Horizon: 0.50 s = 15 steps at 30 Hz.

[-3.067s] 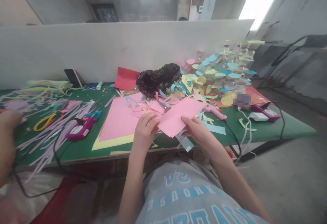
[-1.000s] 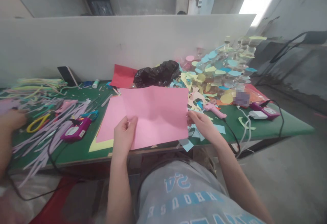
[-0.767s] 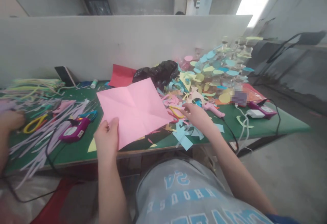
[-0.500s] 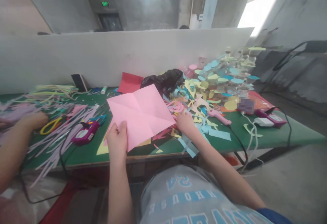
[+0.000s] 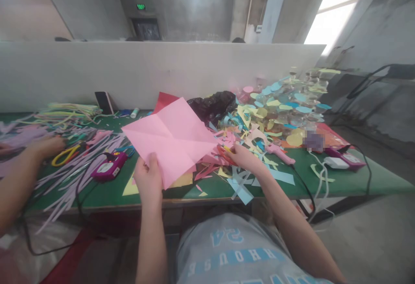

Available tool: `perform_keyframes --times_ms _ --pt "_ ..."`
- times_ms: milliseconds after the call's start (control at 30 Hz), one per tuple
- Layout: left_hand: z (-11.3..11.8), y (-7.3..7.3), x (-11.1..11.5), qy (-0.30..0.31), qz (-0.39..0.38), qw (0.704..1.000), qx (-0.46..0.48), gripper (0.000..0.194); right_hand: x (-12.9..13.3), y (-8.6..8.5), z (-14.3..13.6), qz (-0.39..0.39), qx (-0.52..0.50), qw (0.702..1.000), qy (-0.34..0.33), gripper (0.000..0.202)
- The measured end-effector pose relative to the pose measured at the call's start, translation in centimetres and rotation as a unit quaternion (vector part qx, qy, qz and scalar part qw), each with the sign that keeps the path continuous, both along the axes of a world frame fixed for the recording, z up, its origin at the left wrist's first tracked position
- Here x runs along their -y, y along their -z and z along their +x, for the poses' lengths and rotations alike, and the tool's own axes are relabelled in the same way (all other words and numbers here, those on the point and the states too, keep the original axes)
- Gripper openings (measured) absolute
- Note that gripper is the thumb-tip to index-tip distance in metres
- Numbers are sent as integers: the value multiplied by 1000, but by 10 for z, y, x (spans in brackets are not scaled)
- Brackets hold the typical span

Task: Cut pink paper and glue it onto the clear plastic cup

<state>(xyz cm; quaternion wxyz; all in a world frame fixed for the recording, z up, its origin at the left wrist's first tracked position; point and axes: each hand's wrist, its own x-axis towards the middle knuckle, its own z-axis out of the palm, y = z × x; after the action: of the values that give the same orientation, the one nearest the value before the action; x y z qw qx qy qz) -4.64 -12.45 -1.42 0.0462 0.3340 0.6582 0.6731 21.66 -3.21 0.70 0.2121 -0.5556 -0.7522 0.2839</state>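
A creased sheet of pink paper [image 5: 171, 141] is held up over the front of the table, tilted. My left hand [image 5: 148, 175] pinches its lower left edge, thumb on top. At the sheet's right corner, my right hand [image 5: 244, 156] is closed around scissors [image 5: 227, 154] with orange and yellow handles; their blades do not show clearly. Below the sheet lie yellow paper [image 5: 129, 189] and pink and red scraps [image 5: 205, 169]. Behind it are a red sheet [image 5: 164, 100] and a black plastic bag [image 5: 212, 106].
Another person's hand [image 5: 48, 145] works at the left among lilac strips [image 5: 69, 191] and yellow-handled scissors [image 5: 66, 155]. A purple device [image 5: 110, 167] with a cable stands nearby. Rightward are a pink glue gun [image 5: 280, 154], paper cuttings [image 5: 280, 176], and stacked paper discs [image 5: 303, 109].
My right hand has come up from the scraps with the scissors, moving slightly right. The pink sheet has turned and shifted a little left in my left hand.
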Motion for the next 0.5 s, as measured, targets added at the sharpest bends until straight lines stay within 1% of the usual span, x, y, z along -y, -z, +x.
perform_keyframes --times_ms 100,200,267,333,367,433,500 --pt "3 -2 0 -37 19 999 -7 34 12 -3 10 -62 -46 997 -13 46" --pt "5 -3 0 -61 35 998 1 32 22 2 13 -100 -86 991 -9 45" --pt "6 -3 -2 -59 42 997 6 31 30 6 14 -119 -122 985 -10 43" --pt "7 -2 -3 -44 52 998 8 32 39 9 17 -153 -192 969 -18 44" --pt "8 -2 -4 -38 58 998 10 31 44 9 18 -172 -239 955 -27 46" --pt "12 -2 -6 -27 67 997 20 31 55 9 22 -204 -325 922 -59 50" --pt "17 -3 -7 -31 74 996 31 29 64 9 24 -206 -357 905 -104 52"
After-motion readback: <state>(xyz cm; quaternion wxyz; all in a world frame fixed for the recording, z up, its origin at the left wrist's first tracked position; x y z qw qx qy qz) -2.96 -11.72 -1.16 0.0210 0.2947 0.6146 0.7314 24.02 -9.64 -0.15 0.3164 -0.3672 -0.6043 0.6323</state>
